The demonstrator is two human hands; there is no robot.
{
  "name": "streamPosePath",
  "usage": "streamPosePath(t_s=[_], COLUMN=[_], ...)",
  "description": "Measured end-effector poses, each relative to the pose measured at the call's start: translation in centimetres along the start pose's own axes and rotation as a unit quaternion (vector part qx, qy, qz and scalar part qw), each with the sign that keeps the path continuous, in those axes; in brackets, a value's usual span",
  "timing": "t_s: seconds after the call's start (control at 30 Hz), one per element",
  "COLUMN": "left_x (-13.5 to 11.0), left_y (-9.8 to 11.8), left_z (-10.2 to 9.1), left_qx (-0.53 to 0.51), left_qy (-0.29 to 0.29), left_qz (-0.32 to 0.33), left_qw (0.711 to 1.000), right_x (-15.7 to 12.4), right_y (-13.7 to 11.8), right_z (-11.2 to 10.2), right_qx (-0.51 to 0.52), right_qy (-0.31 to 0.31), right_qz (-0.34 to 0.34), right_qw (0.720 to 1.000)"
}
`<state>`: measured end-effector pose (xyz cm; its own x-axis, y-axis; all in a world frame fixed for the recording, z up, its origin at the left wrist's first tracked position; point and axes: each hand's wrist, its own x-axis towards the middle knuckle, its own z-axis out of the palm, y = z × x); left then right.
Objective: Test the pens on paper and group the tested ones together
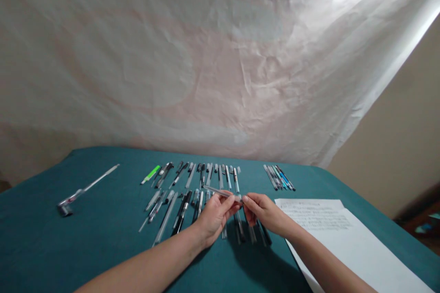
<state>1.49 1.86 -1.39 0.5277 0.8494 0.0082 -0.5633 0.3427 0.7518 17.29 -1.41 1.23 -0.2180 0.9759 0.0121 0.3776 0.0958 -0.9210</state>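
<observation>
Holding a slim clear pen (216, 190) in the left hand (213, 215), with thumb and forefinger closed on it and with the remaining fingers curled underneath. Pinching the right end of the same pen between thumb and forefinger of the right hand (259, 208), with the other fingers bent in toward the palm. Cannot tell how firmly in either case, nor whether pinching the barrel itself or a small dark part at that end. Pointing left and away from the body with the free end, out past the left thumb; lying crosswise along the long axis, tilted a little. Held in front of the body, over the near row of pens (165, 219) and short of the far row of pens (236, 181), with both rows laid out on a teal cloth (113, 238). Lined up there with a bright green pen (151, 174) at the far row's left end. Off to the right, with a written-on paper sheet (343, 252) under the right forearm and a cluster of pens (279, 177) just beyond it.
</observation>
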Motion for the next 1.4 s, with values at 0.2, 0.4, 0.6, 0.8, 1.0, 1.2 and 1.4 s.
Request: streamPosePath(t_s=[0.2, 0.4, 0.6, 0.8, 1.0, 1.2, 1.4], left_x=[-0.1, -0.1, -0.1, -0.6, -1.8, -2.2, -3.0], left_y=[0.2, 0.2, 0.1, 0.3, 0.1, -0.1, 0.4], left_z=[0.1, 0.1, 0.3, 0.8, 1.9, 3.1, 4.7], left_qx=[0.002, 0.003, 0.009, 0.006, 0.007, 0.053, 0.271], left_qy=[-0.005, -0.012, -0.012, -0.009, -0.1, -0.13, -0.201], left_qz=[0.011, 0.004, 0.009, -0.048, -0.16, -0.169, -0.109], left_qw=[1.0, 1.0, 1.0, 0.999, 0.982, 0.975, 0.935], right_x=[-0.3, -0.4, -0.2, 0.1, -0.7, -1.1, -2.8], right_y=[-0.5, -0.9, -0.5, -0.1, -1.2, -2.3, -2.6], right_z=[0.2, -0.1, -0.1, -0.8, -0.9, -2.5, -7.6], right_qx=[0.058, 0.065, 0.072, -0.068, -0.246, -0.347, -0.235], right_qy=[-0.012, -0.02, -0.013, 0.089, 0.028, 0.041, 0.237], right_qz=[0.023, 0.043, 0.046, -0.045, -0.165, -0.176, -0.135], right_qw=[0.998, 0.997, 0.996, 0.993, 0.955, 0.92, 0.933])
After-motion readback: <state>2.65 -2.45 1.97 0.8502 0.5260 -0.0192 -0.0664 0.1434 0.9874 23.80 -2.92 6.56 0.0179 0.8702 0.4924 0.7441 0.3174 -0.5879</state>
